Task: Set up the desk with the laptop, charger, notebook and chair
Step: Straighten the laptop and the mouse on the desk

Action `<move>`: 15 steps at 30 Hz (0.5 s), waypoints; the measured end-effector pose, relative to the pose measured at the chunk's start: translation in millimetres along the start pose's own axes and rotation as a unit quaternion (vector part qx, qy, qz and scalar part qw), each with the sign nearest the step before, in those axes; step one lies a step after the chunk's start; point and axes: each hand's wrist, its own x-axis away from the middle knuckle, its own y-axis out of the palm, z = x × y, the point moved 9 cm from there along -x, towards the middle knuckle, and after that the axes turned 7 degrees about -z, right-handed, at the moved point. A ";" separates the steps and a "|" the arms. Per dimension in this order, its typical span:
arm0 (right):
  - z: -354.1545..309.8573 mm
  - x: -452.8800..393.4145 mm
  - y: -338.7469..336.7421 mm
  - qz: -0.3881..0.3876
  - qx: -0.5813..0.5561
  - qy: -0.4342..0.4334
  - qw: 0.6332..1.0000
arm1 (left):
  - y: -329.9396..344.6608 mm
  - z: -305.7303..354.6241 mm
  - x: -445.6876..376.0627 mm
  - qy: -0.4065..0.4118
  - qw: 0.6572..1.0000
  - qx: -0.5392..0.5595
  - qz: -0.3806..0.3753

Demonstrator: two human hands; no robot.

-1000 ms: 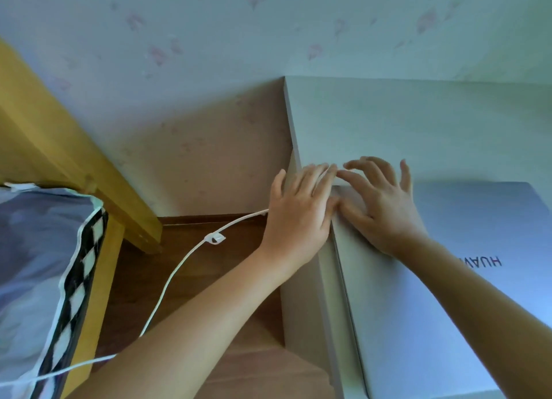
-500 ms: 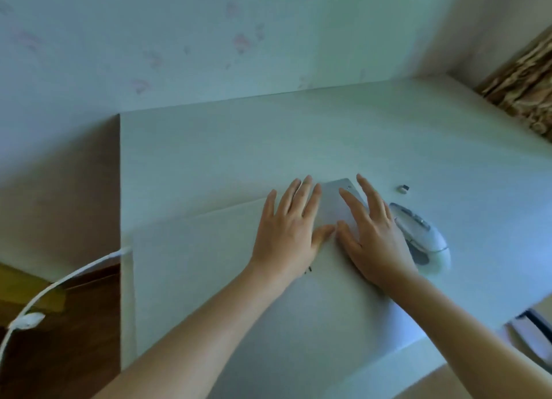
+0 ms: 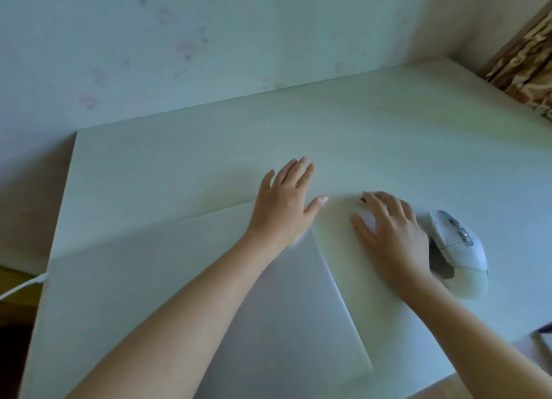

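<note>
A closed silver laptop (image 3: 283,309) lies flat on the white desk (image 3: 358,124), near the front. My left hand (image 3: 283,207) rests palm down, fingers spread, over the laptop's far right corner and the desk behind it. My right hand (image 3: 391,234) lies palm down on the desk just right of the laptop, its fingers slightly curved. A small dark piece (image 3: 363,200) shows at its index fingertip. A white charger cable (image 3: 24,285) runs off the desk's left edge. I see neither a notebook nor a chair.
A white computer mouse (image 3: 460,249) sits right beside my right hand. A patterned curtain (image 3: 525,58) hangs at the far right. The wall stands directly behind the desk. A dark object (image 3: 543,336) peeks past the desk's front right edge.
The view has swung right, away from the desk's left edge and cable. Both hands moved from the laptop's left side to its right corner. My right hand slid off onto the desk.
</note>
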 end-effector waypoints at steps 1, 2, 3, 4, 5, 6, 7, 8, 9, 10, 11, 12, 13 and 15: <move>-2.0 -3.2 -0.1 0.010 0.004 -0.018 1.000 | 0.8 -2.3 -1.3 -0.005 1.000 0.004 -0.002; -5.2 -6.3 -1.0 0.021 0.001 -0.037 0.999 | 1.3 -3.1 -2.1 -0.007 1.000 0.005 -0.003; -8.3 -9.3 -1.9 0.033 -0.009 -0.056 0.998 | 1.7 -2.3 -2.6 -0.004 1.000 0.003 -0.003; -12.1 -11.6 -3.2 0.043 -0.020 -0.075 0.996 | 0.7 -1.0 -2.7 0.000 1.000 0.001 -0.001; -16.4 -13.9 -3.8 0.047 -0.033 -0.095 0.994 | -0.1 -0.2 -2.9 0.002 1.000 0.000 0.003; -20.8 -15.8 -3.9 0.046 -0.042 -0.116 0.991 | -0.6 -0.1 -3.0 0.000 1.000 0.000 0.005; -24.1 -17.4 -2.8 0.041 -0.050 -0.134 0.989 | -1.0 -0.1 -3.0 -0.001 1.000 0.000 0.005; -26.7 -18.5 -1.5 0.034 -0.062 -0.149 0.986 | -1.2 0.2 -3.3 -0.002 1.000 -0.001 0.001; -29.0 -19.2 -0.5 0.028 -0.078 -0.162 0.983 | -0.8 -0.3 -3.5 -0.004 1.000 -0.001 -0.004; -30.8 -19.1 -0.3 0.024 -0.098 -0.173 0.980 | -1.1 -1.0 -3.7 -0.009 1.000 0.000 -0.008; -31.6 -18.5 -1.0 0.023 -0.120 -0.179 0.976 | -1.6 -2.4 -4.0 -0.015 1.000 0.003 -0.011; -30.8 -17.6 -2.0 0.024 -0.141 -0.176 0.974 | -3.4 -3.6 -3.6 -0.023 1.000 0.003 -0.011; -28.5 -16.4 -3.5 0.029 -0.157 -0.166 0.973 | -6.1 -4.7 -2.2 -0.028 1.000 0.003 -0.003; -20.0 -13.9 -6.1 0.047 -0.161 -0.135 0.977 | -13.1 -6.7 3.7 -0.029 0.999 -0.002 0.029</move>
